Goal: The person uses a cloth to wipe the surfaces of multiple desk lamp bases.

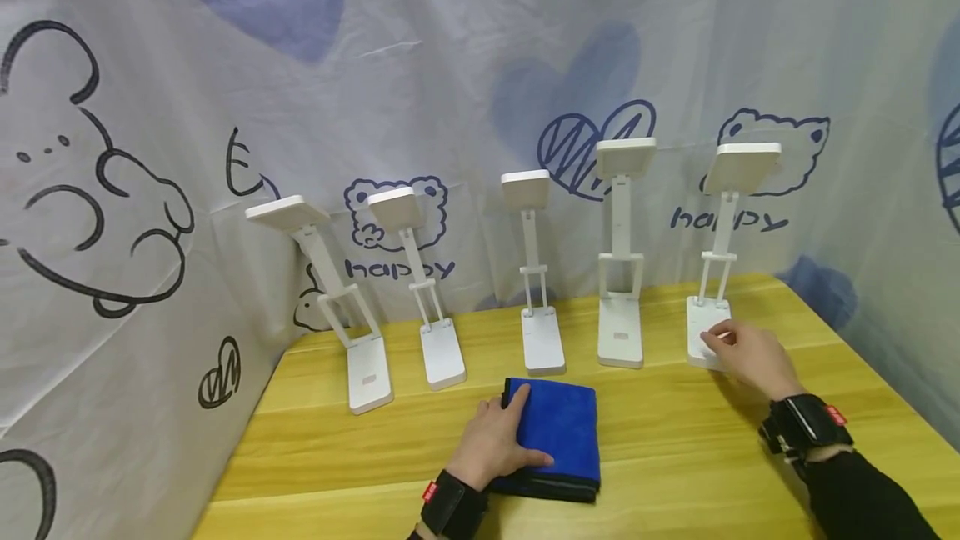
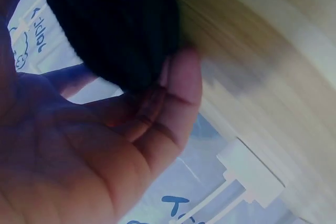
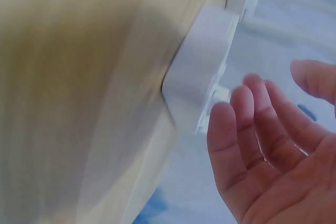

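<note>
My left hand [image 1: 491, 444] grips the left side of a folded blue towel [image 1: 562, 432] with dark edging. Its thumb lies across the top, and in the left wrist view the fingers curl round the towel's dark edge [image 2: 131, 40]. Over at the right, my right hand [image 1: 753, 357] hovers at the base of the rightmost white desk lamp [image 1: 708, 319]. The right wrist view shows that hand's fingers [image 3: 223, 145] loosely bent beside the lamp base [image 3: 199, 66], thumb apart, with nothing held between them.
Several more white folding desk lamps stand in a row along the back: far left [image 1: 369, 373], next to it [image 1: 442, 352], middle [image 1: 542, 340] and right of middle [image 1: 620, 332]. Behind the wood-grain table [image 1: 337, 473] hangs a printed curtain [image 1: 420, 107], also along its sides.
</note>
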A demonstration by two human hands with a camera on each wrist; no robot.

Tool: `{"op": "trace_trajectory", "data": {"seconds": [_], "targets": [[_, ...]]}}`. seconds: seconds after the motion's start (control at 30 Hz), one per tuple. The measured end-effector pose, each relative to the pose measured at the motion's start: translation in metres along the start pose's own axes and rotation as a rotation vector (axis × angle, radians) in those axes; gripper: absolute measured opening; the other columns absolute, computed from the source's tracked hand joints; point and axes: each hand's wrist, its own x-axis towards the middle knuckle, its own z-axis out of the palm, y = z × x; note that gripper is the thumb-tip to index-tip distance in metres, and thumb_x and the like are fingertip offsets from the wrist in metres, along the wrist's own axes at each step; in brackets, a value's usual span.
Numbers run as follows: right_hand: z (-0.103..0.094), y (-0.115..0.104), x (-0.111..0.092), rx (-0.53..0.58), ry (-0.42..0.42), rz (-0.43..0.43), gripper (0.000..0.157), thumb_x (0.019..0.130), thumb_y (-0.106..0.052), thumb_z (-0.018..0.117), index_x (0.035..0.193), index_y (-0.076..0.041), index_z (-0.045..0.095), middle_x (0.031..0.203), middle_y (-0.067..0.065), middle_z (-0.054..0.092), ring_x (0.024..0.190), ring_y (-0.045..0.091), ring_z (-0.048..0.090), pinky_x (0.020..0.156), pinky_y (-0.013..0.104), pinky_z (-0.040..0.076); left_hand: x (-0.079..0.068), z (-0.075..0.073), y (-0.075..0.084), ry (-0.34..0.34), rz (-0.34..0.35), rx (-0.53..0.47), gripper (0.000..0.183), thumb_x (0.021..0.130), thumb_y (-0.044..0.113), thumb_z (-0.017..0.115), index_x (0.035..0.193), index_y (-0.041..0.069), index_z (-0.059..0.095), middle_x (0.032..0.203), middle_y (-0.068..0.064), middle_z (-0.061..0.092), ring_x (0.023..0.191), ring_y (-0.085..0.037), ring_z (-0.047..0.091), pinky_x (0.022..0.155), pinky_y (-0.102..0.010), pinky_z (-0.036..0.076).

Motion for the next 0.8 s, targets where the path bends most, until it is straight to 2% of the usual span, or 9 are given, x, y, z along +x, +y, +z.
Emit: {"op": "trace_trajectory", "data": {"seconds": [0.2, 0.3, 0.4, 0.47, 0.53, 0.63, 0.7, 0.8], "targets": [[-0.007, 0.012, 0.013, 0.018, 0.043, 0.07, 0.05, 0.094, -0.041, 0.051, 0.109, 0.006, 0.06, 0.1, 0.03, 0.063, 0.084, 0.039, 0.057, 0.066, 0.049, 0.045, 0.002, 0.001, 0.005, -0.017, 0.078, -0.087, 0.106, 0.067, 0.044, 0.081, 0.15, 0.013, 0.023, 0.12, -0.026, 0.056, 0.1, -0.033, 0.058, 0.083, -0.047, 0.051], [-0.007, 0.014, 0.013, 0.037, 0.066, 0.075, 0.047, 0.094, -0.038, 0.053, 0.107, 0.007, 0.061, 0.101, 0.03, 0.064, 0.086, 0.039, 0.057, 0.067, 0.049, 0.045, 0.001, 0.001, 0.008, -0.046, 0.12, -0.09, 0.104, 0.071, 0.037, 0.08, 0.15, 0.009, 0.019, 0.114, -0.022, 0.062, 0.099, -0.029, 0.06, 0.085, -0.042, 0.051], [-0.006, 0.014, 0.009, 0.045, 0.064, 0.087, 0.047, 0.093, -0.038, 0.055, 0.105, 0.007, 0.063, 0.101, 0.029, 0.064, 0.083, 0.037, 0.057, 0.065, 0.047, 0.045, 0.001, 0.002, 0.011, -0.089, 0.165, -0.073, 0.091, 0.077, 0.03, 0.076, 0.149, 0.011, 0.024, 0.113, -0.016, 0.066, 0.1, -0.023, 0.06, 0.087, -0.039, 0.051], [-0.005, 0.013, 0.007, 0.051, 0.061, 0.095, 0.048, 0.092, -0.039, 0.055, 0.105, 0.006, 0.064, 0.1, 0.028, 0.065, 0.082, 0.035, 0.057, 0.064, 0.045, 0.044, 0.002, 0.002, 0.013, -0.095, 0.197, -0.062, 0.077, 0.08, 0.023, 0.072, 0.146, 0.018, 0.034, 0.114, -0.01, 0.067, 0.098, -0.018, 0.061, 0.085, -0.037, 0.051], [-0.006, 0.014, 0.007, 0.055, 0.064, 0.103, 0.049, 0.093, -0.04, 0.054, 0.106, 0.006, 0.064, 0.101, 0.028, 0.065, 0.081, 0.035, 0.056, 0.064, 0.045, 0.044, 0.003, 0.002, 0.016, -0.071, 0.233, -0.064, 0.065, 0.078, 0.016, 0.068, 0.139, 0.026, 0.046, 0.114, -0.003, 0.067, 0.097, -0.014, 0.06, 0.085, -0.036, 0.051], [-0.007, 0.018, 0.01, 0.059, 0.083, 0.12, 0.05, 0.094, -0.04, 0.053, 0.109, 0.006, 0.063, 0.103, 0.029, 0.064, 0.085, 0.038, 0.056, 0.067, 0.048, 0.044, 0.005, 0.002, 0.018, -0.011, 0.288, -0.066, 0.059, 0.075, 0.007, 0.062, 0.128, 0.032, 0.058, 0.11, 0.003, 0.065, 0.091, -0.011, 0.058, 0.081, -0.033, 0.051], [-0.008, 0.02, 0.014, 0.067, 0.088, 0.127, 0.051, 0.094, -0.039, 0.051, 0.114, 0.006, 0.06, 0.107, 0.031, 0.062, 0.089, 0.04, 0.056, 0.069, 0.052, 0.045, 0.005, 0.001, 0.019, 0.024, 0.328, -0.065, 0.055, 0.076, 0.003, 0.059, 0.123, 0.03, 0.062, 0.11, 0.004, 0.063, 0.092, -0.011, 0.058, 0.082, -0.032, 0.051], [-0.008, 0.021, 0.022, 0.09, 0.082, 0.122, 0.054, 0.095, -0.038, 0.05, 0.123, 0.008, 0.053, 0.113, 0.033, 0.057, 0.095, 0.045, 0.054, 0.073, 0.057, 0.046, 0.006, 0.001, 0.019, 0.037, 0.372, -0.089, 0.056, 0.077, -0.004, 0.053, 0.122, 0.027, 0.063, 0.108, 0.003, 0.061, 0.094, -0.011, 0.058, 0.084, -0.032, 0.051]]}}
